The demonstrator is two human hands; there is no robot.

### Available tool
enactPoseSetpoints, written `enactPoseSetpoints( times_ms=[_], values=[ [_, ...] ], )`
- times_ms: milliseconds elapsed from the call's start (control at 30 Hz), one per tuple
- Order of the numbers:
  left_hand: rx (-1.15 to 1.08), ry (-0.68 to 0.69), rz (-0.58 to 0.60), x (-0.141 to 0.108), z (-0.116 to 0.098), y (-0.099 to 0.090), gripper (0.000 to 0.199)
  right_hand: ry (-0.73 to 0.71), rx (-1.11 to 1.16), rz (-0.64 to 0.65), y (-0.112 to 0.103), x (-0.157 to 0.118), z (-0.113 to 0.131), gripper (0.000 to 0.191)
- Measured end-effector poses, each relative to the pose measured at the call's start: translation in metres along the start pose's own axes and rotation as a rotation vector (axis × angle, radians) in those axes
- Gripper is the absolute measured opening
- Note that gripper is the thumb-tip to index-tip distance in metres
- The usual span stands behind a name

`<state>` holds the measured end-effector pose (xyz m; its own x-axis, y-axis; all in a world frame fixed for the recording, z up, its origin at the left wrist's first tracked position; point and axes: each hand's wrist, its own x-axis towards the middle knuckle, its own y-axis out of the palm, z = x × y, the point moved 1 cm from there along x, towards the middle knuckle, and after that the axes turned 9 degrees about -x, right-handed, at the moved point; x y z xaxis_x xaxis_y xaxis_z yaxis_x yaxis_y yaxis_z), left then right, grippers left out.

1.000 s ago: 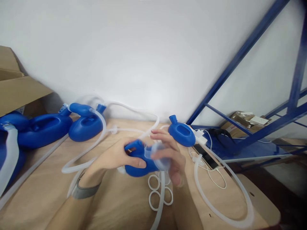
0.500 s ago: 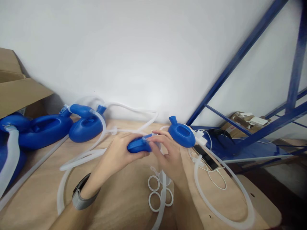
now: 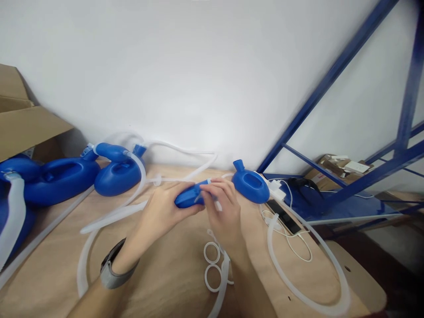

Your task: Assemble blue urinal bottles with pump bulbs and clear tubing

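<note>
My left hand (image 3: 167,205) is wrapped around a blue plastic urinal head (image 3: 188,197), held above the table and tilted with its far end up to the right. My right hand (image 3: 222,205) is closed in a pinch at that end, its fingertips on a small translucent piece (image 3: 198,197) against the blue surface. The fingers hide most of this piece. Below my right wrist, white rings (image 3: 212,278) lie beside a translucent hose (image 3: 222,291). A blue urinal bottle (image 3: 251,186) with a handle opening stands just right of my right hand.
More blue bottles (image 3: 117,180) with hoses (image 3: 112,218) crowd the left, by a cardboard box (image 3: 33,128). On the right are a phone (image 3: 283,216) with a white cable, a coiled hose (image 3: 344,287) and a blue metal frame (image 3: 318,97). A white wall (image 3: 185,79) stands behind.
The urinal head has tilted a little more, its right end rising. My right hand has shifted slightly left, its fingers curling closer, and its wrist now covers more of the rings.
</note>
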<state>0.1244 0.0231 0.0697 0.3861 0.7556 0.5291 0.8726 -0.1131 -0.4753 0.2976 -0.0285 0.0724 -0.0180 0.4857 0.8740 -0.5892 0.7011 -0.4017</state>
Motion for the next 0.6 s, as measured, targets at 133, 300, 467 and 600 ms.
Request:
enactPoseSetpoints(
  times_ms=[133, 300, 467, 600],
  values=[
    [-0.018, 0.0, -0.006, 0.0, 0.0, 0.001, 0.039, -0.131, -0.12, -0.062, 0.006, -0.004, -0.002, 0.025],
    [-0.017, 0.008, -0.001, -0.001, 0.0, 0.002, 0.042, -0.218, -0.133, -0.106, 0.008, -0.007, -0.008, 0.023],
    [-0.009, 0.027, 0.024, -0.001, -0.003, 0.004, 0.043, -0.168, -0.16, -0.16, 0.011, -0.011, -0.011, 0.028],
    [0.017, 0.052, 0.011, -0.002, -0.003, 0.005, 0.04, -0.061, -0.107, -0.137, 0.014, -0.011, -0.008, 0.025]
  ],
)
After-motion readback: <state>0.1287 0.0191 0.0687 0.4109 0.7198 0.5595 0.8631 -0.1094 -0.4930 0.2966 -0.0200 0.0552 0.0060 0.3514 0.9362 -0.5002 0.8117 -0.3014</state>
